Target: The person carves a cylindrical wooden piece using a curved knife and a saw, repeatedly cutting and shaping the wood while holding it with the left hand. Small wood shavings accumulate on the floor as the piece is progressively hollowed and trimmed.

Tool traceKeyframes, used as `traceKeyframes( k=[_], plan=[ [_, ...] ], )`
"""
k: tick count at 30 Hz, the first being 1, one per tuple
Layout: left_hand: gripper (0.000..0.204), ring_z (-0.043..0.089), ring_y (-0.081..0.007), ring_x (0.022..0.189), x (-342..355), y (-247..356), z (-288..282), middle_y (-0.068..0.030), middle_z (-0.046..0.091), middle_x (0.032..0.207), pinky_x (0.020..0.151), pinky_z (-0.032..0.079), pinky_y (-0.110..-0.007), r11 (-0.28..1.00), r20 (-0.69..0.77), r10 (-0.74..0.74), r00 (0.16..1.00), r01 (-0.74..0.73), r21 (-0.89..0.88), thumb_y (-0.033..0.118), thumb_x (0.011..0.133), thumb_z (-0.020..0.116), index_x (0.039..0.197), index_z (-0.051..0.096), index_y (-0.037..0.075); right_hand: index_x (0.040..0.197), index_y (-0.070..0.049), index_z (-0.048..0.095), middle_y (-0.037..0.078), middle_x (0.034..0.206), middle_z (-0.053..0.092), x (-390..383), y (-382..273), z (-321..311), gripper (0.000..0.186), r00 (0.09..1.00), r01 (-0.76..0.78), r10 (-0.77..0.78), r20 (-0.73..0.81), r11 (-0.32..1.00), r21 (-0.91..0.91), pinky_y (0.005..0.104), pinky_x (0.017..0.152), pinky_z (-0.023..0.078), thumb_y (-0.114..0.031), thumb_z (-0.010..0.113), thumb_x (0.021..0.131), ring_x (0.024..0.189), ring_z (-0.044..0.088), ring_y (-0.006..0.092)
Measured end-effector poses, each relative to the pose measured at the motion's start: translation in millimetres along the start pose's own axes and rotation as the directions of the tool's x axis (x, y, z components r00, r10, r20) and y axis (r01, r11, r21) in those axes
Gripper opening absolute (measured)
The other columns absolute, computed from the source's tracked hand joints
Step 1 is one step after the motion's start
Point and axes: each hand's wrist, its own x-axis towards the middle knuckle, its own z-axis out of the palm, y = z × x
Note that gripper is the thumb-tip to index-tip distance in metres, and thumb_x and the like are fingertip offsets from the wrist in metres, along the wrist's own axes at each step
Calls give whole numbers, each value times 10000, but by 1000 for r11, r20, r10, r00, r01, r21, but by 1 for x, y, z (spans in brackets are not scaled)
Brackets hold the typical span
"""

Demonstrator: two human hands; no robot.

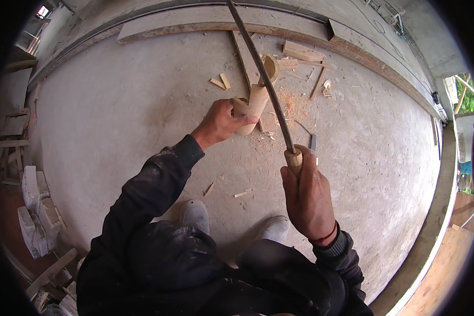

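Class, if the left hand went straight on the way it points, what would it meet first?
Past the notched bamboo tube it holds, the left hand would probably meet the wooden-handled metal tool, though depth there is unclear.

Left hand [220,124]: positioned farther out, thumb and fingers curled in a grip. Right hand [312,203]: nearer, back upward, fingers wrapped. Left forearm [152,181] angles far-right; right forearm [342,263], far-left.

Grey floor [116,105] with sawdust [295,107] and offcuts [303,51]
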Motion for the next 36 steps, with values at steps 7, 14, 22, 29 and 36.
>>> traceKeyframes(
  k=[7, 14, 22, 29, 36],
  plan=[
    [459, 775, -243, 912, 0, -7, 3, -200, 796, 1009, 857, 613, -394, 998, -22, 22, 1000, -23, -51, 319, 918, 866, 1096, 739, -84, 1370, -28, 474, 264, 908, 706, 0, 0, -2, 411, 997, -67, 61, 55, 991, 116, 519, 672, 553, -115, 672, 1021, 800, 714, 482],
    [477, 780, -245, 935, -3, -3, 3, -204, 795, 1018, 868, 615, -398, 1000, -34, -6, 999, 6, -4, 322, 914, 870, 1116, 728, -86, 1400, -44, 484, 266, 926, 714, -2, -3, -9, 428, 982, -175, 153, 111, 960, 221, 516, 696, 555, -126, 674, 1025, 832, 720, 499],
    [480, 781, -233, 931, -2, 7, 6, -194, 797, 1008, 868, 617, -392, 999, -35, 33, 999, -34, -32, 345, 925, 859, 1110, 731, -79, 1385, -15, 482, 266, 923, 718, -9, -14, -13, 441, 998, -44, 51, -40, 986, 158, 517, 696, 570, -109, 691, 1008, 813, 719, 497],
    [458, 781, -236, 887, -2, -4, 3, -194, 795, 968, 836, 622, -395, 1000, -54, 19, 998, -18, 23, 341, 935, 851, 1072, 737, -82, 1368, -17, 479, 249, 830, 690, 5, 4, -6, 404, 990, -112, 92, 103, 971, 211, 521, 642, 546, -127, 668, 1028, 754, 717, 467],
    [449, 780, -223, 891, -2, 3, 11, -187, 797, 975, 835, 615, -381, 997, -72, 73, 995, -71, 31, 345, 944, 839, 1072, 742, -74, 1403, -26, 490, 222, 919, 716, 0, 25, 18, 453, 996, 36, -20, -87, 983, 179, 490, 700, 572, -109, 692, 1006, 796, 742, 437]
  ],
)
